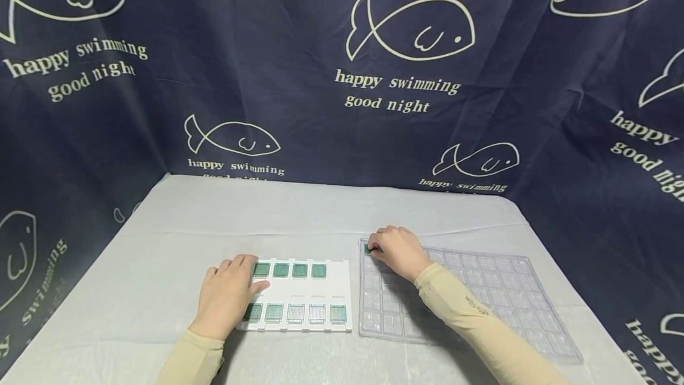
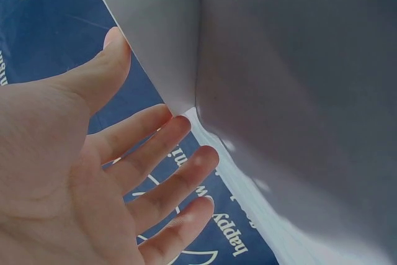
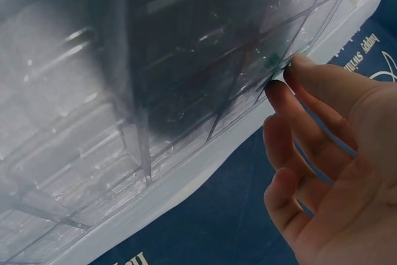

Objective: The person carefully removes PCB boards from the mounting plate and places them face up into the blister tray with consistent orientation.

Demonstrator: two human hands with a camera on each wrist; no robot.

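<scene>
My left hand (image 1: 227, 296) rests at the left end of a white tray (image 1: 336, 284), its thumb over the top and its fingers extended at the far-left corner. Green perforated circuit boards (image 1: 281, 270) lie in two rows on that tray. At the far-left corner compartment of a clear plastic compartment tray (image 1: 374, 319), my right hand (image 1: 398, 251) pinches a small green circuit board (image 1: 367, 249) between thumb and fingertips. In the right wrist view, the fingertips meet the green piece (image 3: 282, 66) at the clear tray's edge; much of it is hidden.
Both trays stand side by side on a table with a pale cloth (image 1: 299, 207), a narrow gap between them. A dark blue curtain (image 1: 310, 76) with fish drawings and lettering hangs behind and at both sides. My right forearm covers part of the clear tray.
</scene>
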